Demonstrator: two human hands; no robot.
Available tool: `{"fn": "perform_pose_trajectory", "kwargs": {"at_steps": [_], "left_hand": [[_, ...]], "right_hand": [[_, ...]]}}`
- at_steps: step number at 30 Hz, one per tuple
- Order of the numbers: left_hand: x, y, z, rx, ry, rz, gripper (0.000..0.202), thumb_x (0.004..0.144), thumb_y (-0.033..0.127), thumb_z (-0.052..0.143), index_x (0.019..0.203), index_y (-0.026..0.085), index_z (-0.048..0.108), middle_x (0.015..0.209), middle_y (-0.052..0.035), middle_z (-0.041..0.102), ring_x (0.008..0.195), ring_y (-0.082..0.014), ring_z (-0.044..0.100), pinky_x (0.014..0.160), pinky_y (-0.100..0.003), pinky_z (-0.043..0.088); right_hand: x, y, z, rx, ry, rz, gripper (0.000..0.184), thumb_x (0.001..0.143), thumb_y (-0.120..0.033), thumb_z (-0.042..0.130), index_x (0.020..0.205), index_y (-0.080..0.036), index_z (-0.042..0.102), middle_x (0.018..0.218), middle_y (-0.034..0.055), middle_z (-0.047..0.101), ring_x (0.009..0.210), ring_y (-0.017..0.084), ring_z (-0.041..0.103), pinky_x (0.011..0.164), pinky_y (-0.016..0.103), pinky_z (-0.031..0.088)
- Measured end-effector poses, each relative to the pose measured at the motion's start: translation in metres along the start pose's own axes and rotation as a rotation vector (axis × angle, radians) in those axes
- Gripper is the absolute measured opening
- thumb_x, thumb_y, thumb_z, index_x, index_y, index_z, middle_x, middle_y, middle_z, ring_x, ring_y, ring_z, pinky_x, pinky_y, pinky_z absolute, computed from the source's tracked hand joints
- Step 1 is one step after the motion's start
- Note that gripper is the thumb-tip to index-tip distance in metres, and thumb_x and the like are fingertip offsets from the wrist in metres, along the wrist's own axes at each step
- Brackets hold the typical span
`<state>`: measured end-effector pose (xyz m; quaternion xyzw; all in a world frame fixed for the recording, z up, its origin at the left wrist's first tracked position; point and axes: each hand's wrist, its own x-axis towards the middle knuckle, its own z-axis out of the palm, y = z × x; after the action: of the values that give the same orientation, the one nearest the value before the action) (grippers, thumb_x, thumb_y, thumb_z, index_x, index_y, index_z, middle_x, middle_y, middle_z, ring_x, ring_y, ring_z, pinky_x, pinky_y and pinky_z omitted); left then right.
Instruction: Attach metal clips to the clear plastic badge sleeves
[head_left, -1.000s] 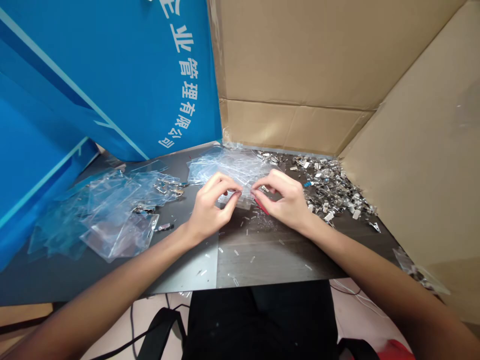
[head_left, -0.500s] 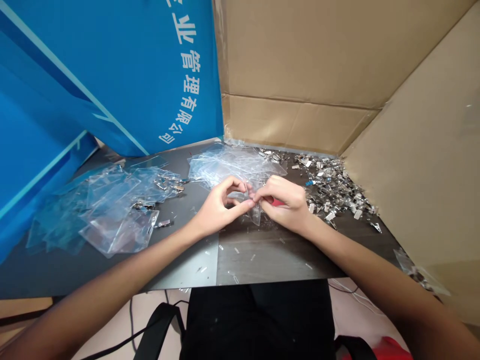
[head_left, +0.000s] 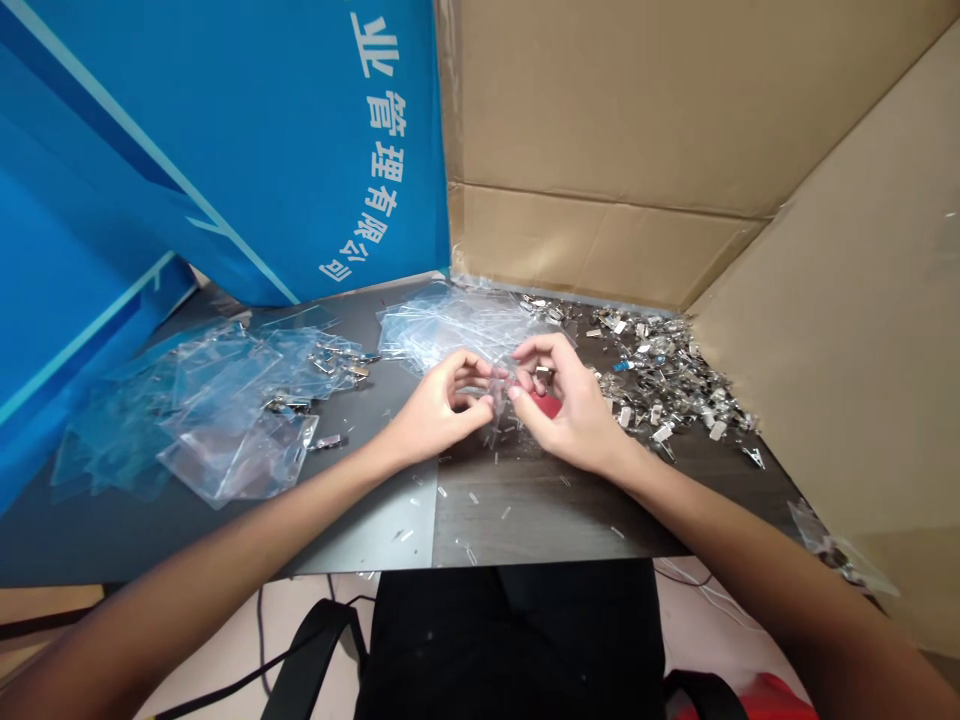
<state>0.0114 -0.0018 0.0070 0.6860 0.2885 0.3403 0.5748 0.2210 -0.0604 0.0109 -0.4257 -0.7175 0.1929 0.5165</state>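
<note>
Above the middle of the desk (head_left: 540, 530), the left hand (head_left: 442, 402) and right hand (head_left: 566, 405) meet fingertip to fingertip, both half curled. Their thumbs and forefingers seem to pinch a clear sleeve (head_left: 504, 415), though the film is too transparent to show its outline or exact grip. A red object (head_left: 546, 405) lies just beneath the right palm. Behind the hands, toward the desk's back edge, lies a stack of clear sleeves (head_left: 450, 325). A larger heap of sleeves (head_left: 225, 410) sits toward the left edge, and metal clips (head_left: 660, 375) spread into the back right corner. Small clear strips (head_left: 474, 497) dot the desk's front half.
</note>
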Motion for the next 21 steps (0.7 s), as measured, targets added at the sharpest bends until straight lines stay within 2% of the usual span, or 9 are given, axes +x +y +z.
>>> {"fn": "perform_pose_trajectory", "kwargs": {"at_steps": [3, 5, 7, 11, 13, 15, 17, 19, 21], "left_hand": [[0.002, -0.006, -0.001, -0.022, 0.009, 0.019, 0.034, 0.086, 0.021, 0.073, 0.111, 0.024, 0.049, 0.127, -0.0134, 0.076, 0.113, -0.0238, 0.079, 0.077, -0.03, 0.063], [0.002, -0.01, -0.002, -0.024, 0.018, 0.031, 0.037, 0.087, 0.02, 0.068, 0.116, 0.026, 0.045, 0.129, -0.0143, 0.076, 0.119, -0.0259, 0.079, 0.072, -0.029, 0.063], [0.002, -0.012, -0.003, -0.021, 0.02, 0.027, 0.041, 0.088, 0.019, 0.065, 0.122, 0.027, 0.043, 0.131, -0.0154, 0.076, 0.122, -0.0267, 0.078, 0.069, -0.028, 0.061], [0.002, -0.017, -0.005, -0.021, 0.028, 0.008, 0.044, 0.093, 0.02, 0.065, 0.129, 0.027, 0.042, 0.134, -0.0169, 0.076, 0.124, -0.0273, 0.078, 0.069, -0.028, 0.06], [0.002, -0.018, -0.006, -0.023, 0.027, 0.007, 0.042, 0.095, 0.022, 0.067, 0.13, 0.026, 0.043, 0.136, -0.0175, 0.076, 0.123, -0.0275, 0.079, 0.071, -0.029, 0.061], [0.002, -0.019, -0.006, -0.014, 0.033, 0.019, 0.043, 0.097, 0.024, 0.071, 0.13, 0.026, 0.044, 0.134, -0.017, 0.076, 0.121, -0.0272, 0.079, 0.071, -0.03, 0.061], [0.003, -0.018, -0.006, -0.011, 0.043, 0.027, 0.045, 0.097, 0.027, 0.074, 0.13, 0.026, 0.045, 0.126, -0.0148, 0.077, 0.117, -0.0263, 0.079, 0.071, -0.03, 0.06], [0.004, -0.018, -0.006, -0.023, 0.05, 0.02, 0.046, 0.097, 0.03, 0.076, 0.13, 0.025, 0.045, 0.119, -0.0124, 0.076, 0.112, -0.0251, 0.079, 0.072, -0.03, 0.061], [0.004, -0.017, -0.007, -0.042, 0.058, 0.007, 0.047, 0.096, 0.031, 0.078, 0.129, 0.025, 0.045, 0.117, -0.0109, 0.076, 0.11, -0.0241, 0.079, 0.073, -0.03, 0.061]], "right_hand": [[0.003, 0.006, -0.002, 0.091, -0.024, 0.164, 0.013, 0.107, -0.028, 0.061, 0.113, -0.023, 0.071, 0.112, 0.0076, 0.075, 0.088, 0.019, 0.067, 0.08, 0.035, 0.056], [0.006, 0.014, -0.003, 0.13, -0.07, 0.247, 0.032, 0.113, -0.042, 0.056, 0.099, -0.021, 0.077, 0.12, 0.0105, 0.078, 0.088, 0.019, 0.068, 0.081, 0.035, 0.055], [0.009, 0.021, -0.005, 0.174, -0.117, 0.288, 0.05, 0.115, -0.058, 0.054, 0.094, -0.021, 0.08, 0.112, 0.0099, 0.08, 0.083, 0.019, 0.067, 0.08, 0.036, 0.055], [0.012, 0.028, -0.007, 0.098, -0.036, 0.256, 0.063, 0.109, -0.078, 0.057, 0.086, -0.024, 0.082, 0.096, 0.0061, 0.077, 0.095, 0.024, 0.067, 0.092, 0.041, 0.053], [0.012, 0.028, -0.007, 0.136, -0.011, 0.295, 0.064, 0.106, -0.082, 0.06, 0.087, -0.025, 0.081, 0.085, 0.0031, 0.07, 0.087, 0.022, 0.063, 0.085, 0.038, 0.052], [0.011, 0.027, -0.005, 0.292, -0.018, 0.382, 0.062, 0.103, -0.085, 0.063, 0.091, -0.026, 0.079, 0.074, -0.0011, 0.059, 0.069, 0.017, 0.053, 0.069, 0.034, 0.048], [0.011, 0.027, -0.002, 0.47, -0.007, 0.459, 0.061, 0.098, -0.086, 0.07, 0.093, -0.026, 0.076, 0.069, -0.0037, 0.054, 0.06, 0.014, 0.046, 0.058, 0.031, 0.042], [0.012, 0.026, -0.001, 0.588, 0.011, 0.503, 0.059, 0.093, -0.084, 0.079, 0.092, -0.025, 0.075, 0.071, -0.003, 0.058, 0.061, 0.013, 0.051, 0.057, 0.03, 0.045], [0.012, 0.024, -0.001, 0.644, 0.007, 0.543, 0.057, 0.088, -0.079, 0.088, 0.089, -0.024, 0.075, 0.077, -0.0007, 0.066, 0.067, 0.013, 0.061, 0.064, 0.03, 0.054]]}}
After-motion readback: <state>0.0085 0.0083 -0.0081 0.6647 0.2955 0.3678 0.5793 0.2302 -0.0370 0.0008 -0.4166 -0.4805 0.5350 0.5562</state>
